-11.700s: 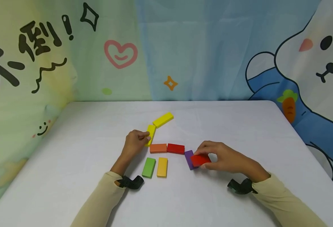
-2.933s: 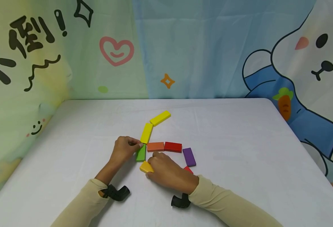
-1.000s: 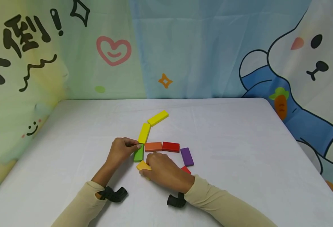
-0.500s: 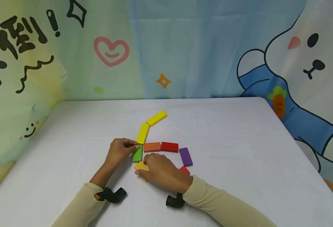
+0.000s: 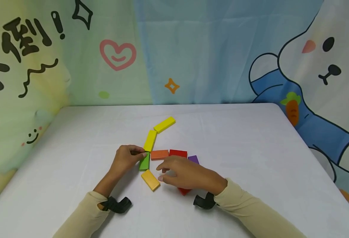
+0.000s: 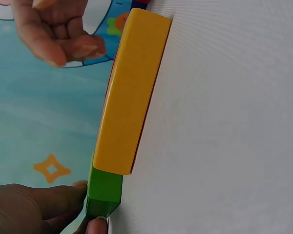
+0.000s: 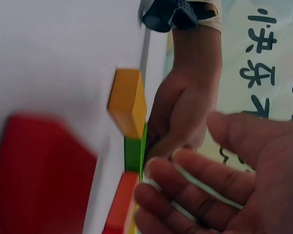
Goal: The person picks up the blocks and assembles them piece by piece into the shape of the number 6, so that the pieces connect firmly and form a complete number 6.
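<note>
In the head view, my left hand (image 5: 128, 158) pinches the far end of a green block (image 5: 144, 162) between thumb and finger; the left wrist view shows these fingertips on the green block (image 6: 106, 187) too. An amber block (image 5: 150, 180) lies slanted, its upper corner at the green block's near end. My right hand (image 5: 189, 172) hovers to the right of the amber block, fingers loosely bent and holding nothing. It partly covers a purple block (image 5: 193, 159) and a near red block (image 5: 184, 191). An orange block (image 5: 159, 155) and another red block (image 5: 178, 153) form a row.
Two yellow blocks (image 5: 150, 140) (image 5: 164, 125) run in a bent line beyond the green one. All the blocks lie flat on a white-covered table (image 5: 237, 138). A printed cloth backdrop (image 5: 207, 49) hangs behind the table's far edge.
My right hand has let go of the amber block and moved right, over the near red block. The left hand stays at the green block. Earlier, the green and amber blocks lay side by side, nearer me.
</note>
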`<control>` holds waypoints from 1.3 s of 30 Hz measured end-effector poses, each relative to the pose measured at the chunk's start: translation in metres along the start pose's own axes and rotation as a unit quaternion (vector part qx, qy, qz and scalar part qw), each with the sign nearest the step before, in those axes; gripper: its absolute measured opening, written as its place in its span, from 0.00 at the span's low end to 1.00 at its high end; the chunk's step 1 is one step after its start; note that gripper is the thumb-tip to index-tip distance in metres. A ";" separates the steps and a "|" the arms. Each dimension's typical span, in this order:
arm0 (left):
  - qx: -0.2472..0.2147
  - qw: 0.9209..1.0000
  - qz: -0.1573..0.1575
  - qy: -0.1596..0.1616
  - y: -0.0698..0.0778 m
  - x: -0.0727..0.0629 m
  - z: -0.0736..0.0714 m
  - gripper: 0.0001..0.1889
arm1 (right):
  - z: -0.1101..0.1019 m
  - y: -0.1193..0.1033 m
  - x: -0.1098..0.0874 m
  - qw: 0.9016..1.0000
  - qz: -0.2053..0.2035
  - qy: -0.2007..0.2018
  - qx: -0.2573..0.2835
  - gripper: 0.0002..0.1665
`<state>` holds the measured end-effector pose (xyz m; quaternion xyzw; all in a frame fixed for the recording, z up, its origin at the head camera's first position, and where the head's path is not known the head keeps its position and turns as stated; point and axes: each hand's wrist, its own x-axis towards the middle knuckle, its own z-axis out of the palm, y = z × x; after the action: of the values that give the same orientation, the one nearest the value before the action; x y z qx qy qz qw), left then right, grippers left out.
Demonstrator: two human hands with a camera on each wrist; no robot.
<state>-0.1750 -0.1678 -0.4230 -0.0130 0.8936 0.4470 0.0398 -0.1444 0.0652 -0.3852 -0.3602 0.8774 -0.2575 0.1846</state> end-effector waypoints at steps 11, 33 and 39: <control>-0.009 1.000 0.018 0.013 0.000 -0.003 0.000 0.11 | -0.009 0.023 -0.030 0.997 -0.059 -0.019 -0.037 0.21; 0.006 0.995 0.096 0.024 -0.007 0.003 -0.002 0.13 | -0.007 0.039 -0.050 0.997 -0.065 -0.035 -0.027 0.22; 0.008 0.995 0.101 -0.005 -0.007 0.002 -0.001 0.13 | -0.004 0.041 -0.050 0.996 -0.072 -0.044 -0.034 0.22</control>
<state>-0.1767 -0.1733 -0.4282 0.0798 0.8939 0.4411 -0.0011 -0.1349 0.1275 -0.3992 -0.4394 0.8484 -0.2244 0.1920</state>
